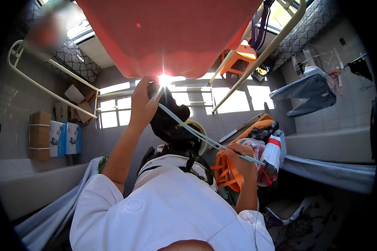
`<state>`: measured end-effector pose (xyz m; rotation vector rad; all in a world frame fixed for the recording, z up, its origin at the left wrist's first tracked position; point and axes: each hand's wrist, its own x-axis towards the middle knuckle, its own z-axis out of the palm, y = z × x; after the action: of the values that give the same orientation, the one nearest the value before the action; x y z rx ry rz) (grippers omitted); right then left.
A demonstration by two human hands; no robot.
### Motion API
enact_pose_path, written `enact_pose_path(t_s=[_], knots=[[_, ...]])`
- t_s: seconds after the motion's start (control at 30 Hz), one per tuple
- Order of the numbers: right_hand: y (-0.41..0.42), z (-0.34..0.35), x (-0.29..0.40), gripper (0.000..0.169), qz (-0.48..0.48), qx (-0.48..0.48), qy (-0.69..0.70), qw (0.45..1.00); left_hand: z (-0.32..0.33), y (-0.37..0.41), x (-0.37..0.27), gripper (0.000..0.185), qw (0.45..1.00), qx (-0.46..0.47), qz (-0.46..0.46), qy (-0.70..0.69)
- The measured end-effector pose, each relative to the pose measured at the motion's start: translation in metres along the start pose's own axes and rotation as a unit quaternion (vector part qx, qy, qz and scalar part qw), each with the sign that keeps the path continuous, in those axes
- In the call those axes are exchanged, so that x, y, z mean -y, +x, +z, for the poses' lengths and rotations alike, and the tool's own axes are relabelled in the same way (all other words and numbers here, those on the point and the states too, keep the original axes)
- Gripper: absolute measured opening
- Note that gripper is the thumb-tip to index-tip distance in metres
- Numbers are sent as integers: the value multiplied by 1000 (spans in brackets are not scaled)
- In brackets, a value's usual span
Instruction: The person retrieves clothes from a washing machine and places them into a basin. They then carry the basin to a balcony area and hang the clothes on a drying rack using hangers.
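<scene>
My left hand [143,105] is raised in front of me, its fingers closed on a dark cloth garment [167,120] that hangs down. A pale blue clothes hanger [191,129] runs slantwise between my hands. Its far end meets the garment beside my left hand; whether it goes inside the cloth cannot be seen. My right hand [241,158] grips the hanger near its other end. Below the garment, partly covered by it, is a yellow-rimmed bucket or basin [203,135]. A large red cloth [176,40] hangs just beyond my left hand, with bright sun glare at its lower edge.
A cream metal drying rack [257,61] surrounds the cloth, with purple hangers [260,26] on its right. Beyond stands an orange stool [241,59]. Bags [271,150] are heaped at my right. Jeans [312,94] hang further right. Boxes [65,138] stand left. A blurred patch hides the upper left.
</scene>
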<state>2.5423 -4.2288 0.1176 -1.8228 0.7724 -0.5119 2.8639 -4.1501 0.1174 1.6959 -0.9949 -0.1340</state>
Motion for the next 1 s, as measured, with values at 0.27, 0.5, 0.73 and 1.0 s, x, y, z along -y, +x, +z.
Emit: enact_pose_path(t_s=[0.27,0.5,0.73,1.0], knots=[[49,61,0,21,-25,-21,81,996,-8,5,-42,24,990,3,92,111],[62,59,-3,22,-95,-73,77,990,-31,27,-64,23,853,2,342,393],[90,44,3,36,-141,-146,89,975,-37,61,-47,20,832,104,421,346],[65,92,14,35,-268,-61,-4,962,-75,104,-73,29,878,-44,392,272]])
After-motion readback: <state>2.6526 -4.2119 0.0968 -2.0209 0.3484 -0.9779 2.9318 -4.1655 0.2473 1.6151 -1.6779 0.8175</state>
